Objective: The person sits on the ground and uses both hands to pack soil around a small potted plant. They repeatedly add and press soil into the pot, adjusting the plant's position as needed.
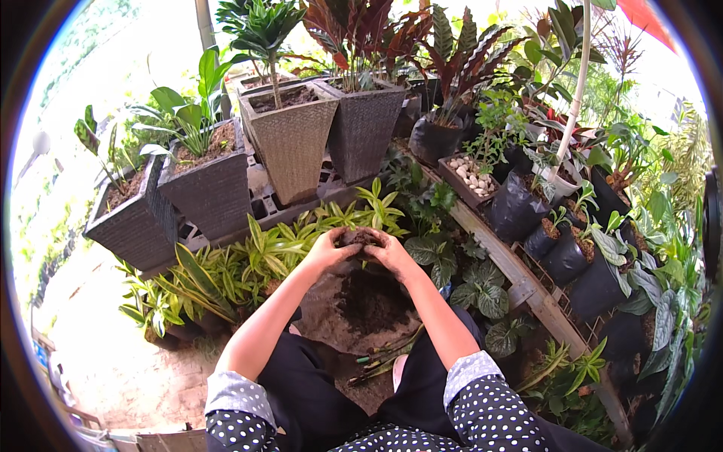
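Note:
My left hand (332, 248) and my right hand (390, 251) are cupped from both sides around a clump of dark soil (355, 237). Whether a small pot or bag lies under that soil is hidden by the fingers. Dirt coats the fingertips and thumbs. Below the hands, a heap of loose dark soil (375, 302) is spread over a pale brown surface (319, 313) between my knees. Several long cut stems or leaves (390, 359) lie at its near edge, beside a small green object (362, 359) too small to identify.
Tall tapered planters (291, 144) stand on a ledge beyond a row of yellow-green leafy plants (271, 248). To the right, a metal rail (508, 265) borders black grow bags (517, 203) and a tray of white pebbles (471, 175). Dark-leaved plants (486, 288) grow close by my right arm.

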The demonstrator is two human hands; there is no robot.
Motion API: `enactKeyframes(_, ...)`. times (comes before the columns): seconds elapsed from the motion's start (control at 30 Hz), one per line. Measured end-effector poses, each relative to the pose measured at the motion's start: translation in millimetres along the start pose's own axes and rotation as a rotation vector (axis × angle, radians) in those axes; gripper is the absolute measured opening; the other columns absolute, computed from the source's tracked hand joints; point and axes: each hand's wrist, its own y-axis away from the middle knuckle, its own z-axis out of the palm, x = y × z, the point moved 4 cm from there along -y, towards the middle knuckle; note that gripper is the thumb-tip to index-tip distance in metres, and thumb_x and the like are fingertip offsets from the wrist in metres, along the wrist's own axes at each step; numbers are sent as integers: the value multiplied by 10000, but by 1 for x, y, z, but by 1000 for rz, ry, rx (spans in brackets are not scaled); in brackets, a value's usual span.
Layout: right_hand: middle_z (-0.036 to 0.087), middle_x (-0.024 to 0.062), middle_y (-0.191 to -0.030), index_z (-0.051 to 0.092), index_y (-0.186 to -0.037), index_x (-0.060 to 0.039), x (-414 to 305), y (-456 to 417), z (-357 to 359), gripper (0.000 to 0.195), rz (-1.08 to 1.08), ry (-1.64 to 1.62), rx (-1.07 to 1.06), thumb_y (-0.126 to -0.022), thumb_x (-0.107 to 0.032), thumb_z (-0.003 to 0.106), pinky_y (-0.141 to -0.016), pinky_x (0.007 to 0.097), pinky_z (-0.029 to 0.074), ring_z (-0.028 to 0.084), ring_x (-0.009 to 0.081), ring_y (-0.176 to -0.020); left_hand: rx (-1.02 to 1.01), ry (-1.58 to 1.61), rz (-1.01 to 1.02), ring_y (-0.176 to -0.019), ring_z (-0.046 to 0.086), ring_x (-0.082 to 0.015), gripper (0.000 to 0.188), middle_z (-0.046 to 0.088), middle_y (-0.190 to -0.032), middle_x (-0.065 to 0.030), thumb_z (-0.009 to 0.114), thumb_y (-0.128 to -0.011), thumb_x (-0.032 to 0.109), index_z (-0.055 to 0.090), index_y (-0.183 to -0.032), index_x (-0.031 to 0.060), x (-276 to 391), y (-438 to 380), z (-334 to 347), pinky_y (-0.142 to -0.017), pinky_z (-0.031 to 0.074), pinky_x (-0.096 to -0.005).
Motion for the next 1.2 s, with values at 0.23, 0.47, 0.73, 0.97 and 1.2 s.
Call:
enactKeyframes(0.23, 587, 73, -1124, 512, -1221, 4, 2, 2, 1, 344, -11, 93, 57, -879, -30, 524, -894, 340, 492, 576, 163, -1000, -55, 117, -43, -948, 598, -169, 516, 574, -1141, -99, 685, -786, 117, 484, -1235, -40, 2, 9, -8, -787, 517, -299)
enactKeyframes(0.47, 625, 85, -1069, 567, -1154, 25, -4, 1, -2, 290, 49, -253, 54, -886, -83, 578, -820, 295, 518, 601, 153, -942, -76, 366, -141, -995, 597, -190, 466, 566, -1169, -96, 618, -825, 89, 474, -1260, 1, 4, 15, -15, -816, 521, -339)
enactKeyframes(0.73, 652, 68, -1018, 596, -1106, 21, -13, 3, 9, 341, -116, 471, 131, -811, -128, 678, -851, 274, 462, 592, 129, -917, -50, 227, -177, -939, 613, -185, 466, 567, -1156, -94, 621, -821, 89, 475, -1253, -2, -1, 22, -19, -792, 528, -328)
enactKeyframes(0.97, 660, 88, -969, 620, -1048, 41, 6, -8, 5, 256, 39, 97, 145, -815, -60, 658, -802, 276, 496, 618, 136, -848, -2, 344, -231, -928, 616, -194, 379, 592, -1088, -113, 573, -851, 105, 501, -1197, -31, -11, 20, -26, -761, 549, -330)
enactKeyframes(1.2, 665, 89, -940, 631, -1036, 47, 15, -8, -2, 234, 22, -60, 153, -811, -13, 643, -776, 270, 508, 622, 138, -838, -22, 380, -238, -992, 609, -215, 394, 576, -1134, -134, 528, -886, 126, 462, -1234, -48, -20, 15, -26, -818, 547, -341)
